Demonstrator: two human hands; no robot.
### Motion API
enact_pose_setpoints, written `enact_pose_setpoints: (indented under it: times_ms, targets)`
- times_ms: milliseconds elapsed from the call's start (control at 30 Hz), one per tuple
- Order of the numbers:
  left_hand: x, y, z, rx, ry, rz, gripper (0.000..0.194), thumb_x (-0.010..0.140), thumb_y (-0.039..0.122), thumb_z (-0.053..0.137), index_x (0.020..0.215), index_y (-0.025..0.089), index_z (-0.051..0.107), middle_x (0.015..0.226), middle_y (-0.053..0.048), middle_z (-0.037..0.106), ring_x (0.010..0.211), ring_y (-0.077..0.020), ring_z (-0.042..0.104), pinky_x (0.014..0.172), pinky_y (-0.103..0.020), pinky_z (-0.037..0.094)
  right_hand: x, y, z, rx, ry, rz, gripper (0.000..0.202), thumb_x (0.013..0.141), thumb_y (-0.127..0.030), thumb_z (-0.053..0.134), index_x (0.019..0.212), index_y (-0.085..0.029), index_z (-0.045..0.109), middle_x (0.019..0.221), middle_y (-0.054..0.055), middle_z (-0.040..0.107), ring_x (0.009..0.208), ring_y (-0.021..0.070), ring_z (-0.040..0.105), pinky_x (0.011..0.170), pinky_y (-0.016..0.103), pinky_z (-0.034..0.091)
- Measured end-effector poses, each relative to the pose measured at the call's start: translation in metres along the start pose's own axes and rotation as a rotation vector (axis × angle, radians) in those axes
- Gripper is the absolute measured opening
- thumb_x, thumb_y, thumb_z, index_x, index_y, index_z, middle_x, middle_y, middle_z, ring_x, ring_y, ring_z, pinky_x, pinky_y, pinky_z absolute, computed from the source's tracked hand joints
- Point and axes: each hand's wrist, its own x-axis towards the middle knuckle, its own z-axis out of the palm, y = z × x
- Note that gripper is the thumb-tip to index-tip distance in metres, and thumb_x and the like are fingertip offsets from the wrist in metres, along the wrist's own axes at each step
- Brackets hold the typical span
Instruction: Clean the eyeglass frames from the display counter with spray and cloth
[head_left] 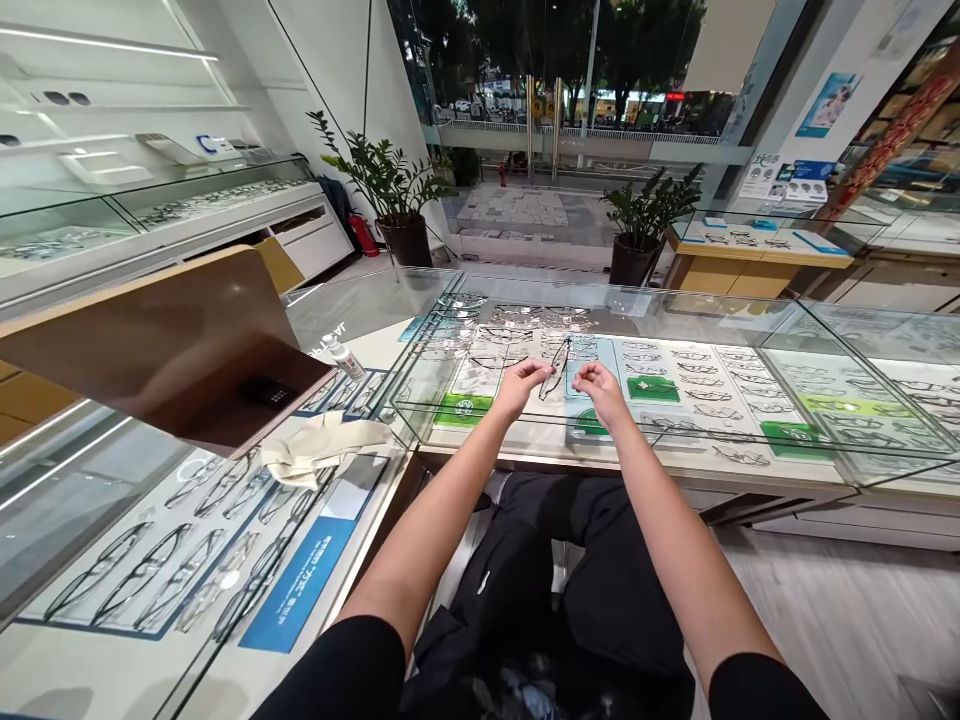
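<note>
Above the front edge of the glass display case [525, 425], my left hand [523, 388] pinches a pair of thin dark-framed glasses [556, 370], which hangs tilted nearly upright between my hands. A small gap to the right of the glasses, my right hand [598, 388] is raised with its fingertips pressed together; whatever they may hold is too small to make out. Rows of eyeglasses [701, 380] lie inside the case under the glass.
On the left counter are a cream cloth [322, 447], a small white bottle [343, 357] and a large brown panel or mirror [195, 350]. Potted plants [401, 205] stand beyond the case. More glasses [142, 570] lie under the left glass.
</note>
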Motion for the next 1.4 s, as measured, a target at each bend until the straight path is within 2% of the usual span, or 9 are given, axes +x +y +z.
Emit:
enact_pose_setpoints:
  times_ms: [133,367,533,633,867,1033,1200,1400]
  targets:
    - [0.001,0.0,0.002,0.021,-0.027,0.027,0.034,0.07,0.047,0.091,0.082,0.017,0.079,0.091,-0.007,0.078,0.093,-0.0203,0.066,0.092,-0.034,0.048,0.002,0.004,-0.002,-0.021,-0.047,-0.01,0.045,0.061,-0.035,0.096,0.09,-0.023,0.064,0.086,-0.001,0.069,0.085,0.0166,0.062,0.082,0.031,0.051]
    - [0.0,0.005,0.007,0.053,-0.087,0.029,0.037,0.065,0.047,0.095,0.079,0.017,0.079,0.085,-0.005,0.076,0.09,-0.0214,0.065,0.092,-0.036,0.048,0.005,0.007,-0.003,-0.027,-0.052,-0.055,0.042,0.063,-0.039,0.097,0.085,-0.024,0.065,0.086,-0.002,0.065,0.086,0.0163,0.059,0.084,0.031,0.049]
    - [-0.001,0.008,0.006,0.055,-0.129,0.012,0.032,0.069,0.044,0.093,0.078,0.018,0.078,0.08,-0.003,0.073,0.082,-0.0184,0.061,0.086,-0.034,0.047,0.009,0.007,-0.003,-0.031,-0.057,-0.049,0.043,0.06,-0.037,0.098,0.084,-0.023,0.065,0.085,-0.002,0.064,0.084,0.016,0.059,0.083,0.031,0.048]
    - [0.003,0.008,0.002,0.044,-0.165,-0.018,0.031,0.07,0.044,0.092,0.077,0.018,0.077,0.081,-0.003,0.073,0.082,-0.0183,0.062,0.086,-0.033,0.047,0.011,0.008,-0.002,-0.034,-0.064,-0.038,0.044,0.058,-0.036,0.098,0.083,-0.023,0.064,0.083,-0.002,0.066,0.083,0.0163,0.059,0.082,0.032,0.047]
    - [0.011,0.015,-0.009,0.0,-0.292,-0.163,0.037,0.061,0.041,0.098,0.078,0.016,0.078,0.083,-0.007,0.074,0.081,-0.0201,0.067,0.088,-0.037,0.05,0.006,0.003,0.003,-0.02,-0.066,-0.033,0.043,0.057,-0.034,0.097,0.081,-0.023,0.063,0.082,-0.003,0.065,0.082,0.0164,0.057,0.082,0.033,0.046]
    - [0.01,0.015,-0.01,-0.054,-0.271,-0.164,0.035,0.064,0.042,0.096,0.078,0.016,0.076,0.084,-0.007,0.074,0.084,-0.0196,0.067,0.089,-0.035,0.051,0.004,-0.001,0.004,0.019,-0.073,-0.016,0.034,0.06,-0.027,0.093,0.078,-0.022,0.065,0.081,-0.003,0.064,0.08,0.0152,0.055,0.077,0.03,0.041]
    - [0.01,0.016,-0.012,-0.108,-0.214,-0.165,0.031,0.067,0.041,0.09,0.074,0.018,0.072,0.077,-0.003,0.068,0.079,-0.0176,0.066,0.082,-0.032,0.052,0.004,-0.002,-0.005,0.157,-0.077,0.017,0.024,0.067,-0.024,0.079,0.083,-0.023,0.061,0.071,-0.004,0.057,0.067,0.0133,0.046,0.067,0.028,0.035]
    - [0.009,0.021,-0.015,-0.109,-0.207,-0.2,0.026,0.063,0.034,0.088,0.07,0.017,0.069,0.075,-0.003,0.068,0.071,-0.0155,0.063,0.071,-0.027,0.049,0.004,-0.004,-0.014,0.356,-0.106,0.05,0.021,0.07,-0.026,0.071,0.084,-0.026,0.055,0.066,-0.005,0.043,0.066,0.0147,0.045,0.068,0.029,0.04]
